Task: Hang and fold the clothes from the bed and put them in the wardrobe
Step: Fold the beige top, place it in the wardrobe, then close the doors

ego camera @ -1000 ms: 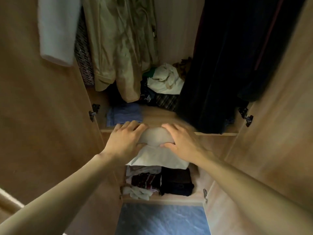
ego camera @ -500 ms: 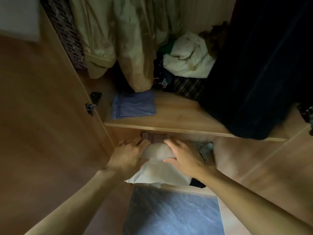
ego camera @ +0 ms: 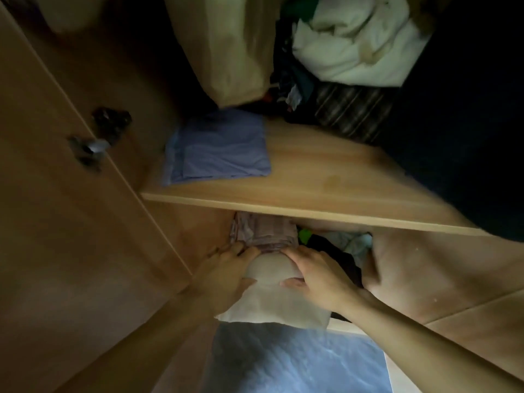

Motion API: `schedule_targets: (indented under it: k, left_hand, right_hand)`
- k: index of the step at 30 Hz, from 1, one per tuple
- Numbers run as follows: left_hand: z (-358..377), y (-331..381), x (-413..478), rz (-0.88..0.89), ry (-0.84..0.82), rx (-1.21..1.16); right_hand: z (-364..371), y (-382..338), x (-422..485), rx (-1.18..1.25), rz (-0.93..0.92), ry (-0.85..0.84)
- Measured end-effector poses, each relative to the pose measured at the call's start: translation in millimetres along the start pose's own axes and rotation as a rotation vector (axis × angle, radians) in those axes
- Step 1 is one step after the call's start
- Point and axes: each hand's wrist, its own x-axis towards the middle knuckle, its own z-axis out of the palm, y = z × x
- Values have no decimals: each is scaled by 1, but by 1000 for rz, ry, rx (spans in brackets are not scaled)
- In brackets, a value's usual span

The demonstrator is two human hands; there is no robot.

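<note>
A folded white garment [ego camera: 272, 304] lies half inside the wardrobe's lower compartment, its near edge hanging over the shelf lip. My left hand [ego camera: 226, 268] grips its left side and my right hand [ego camera: 317, 270] grips its right side, fingers curled over the folded top. Just behind it sits a folded striped mauve garment [ego camera: 263, 231]. The wooden shelf [ego camera: 326, 177] of the wardrobe runs above both hands.
A folded blue garment [ego camera: 218, 148] lies on the upper shelf, with a crumpled white cloth [ego camera: 354, 43] and striped dark fabric [ego camera: 348, 112] behind. A beige coat [ego camera: 226, 46] and a dark coat [ego camera: 467, 109] hang above. Door hinge [ego camera: 90, 146] at left. Dark clothes [ego camera: 334, 251] fill the lower right.
Both hands have pushed the white garment deeper under the shelf, toward the striped mauve pile. My head has come closer and lower, so the wardrobe fills more of the view.
</note>
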Motion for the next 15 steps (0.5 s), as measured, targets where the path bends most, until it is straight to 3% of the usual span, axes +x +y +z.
schedule_targets:
  k: [15]
  left_hand:
    - [394, -107, 142, 62, -33, -115]
  right_hand:
    - [329, 213, 145, 6, 30, -146]
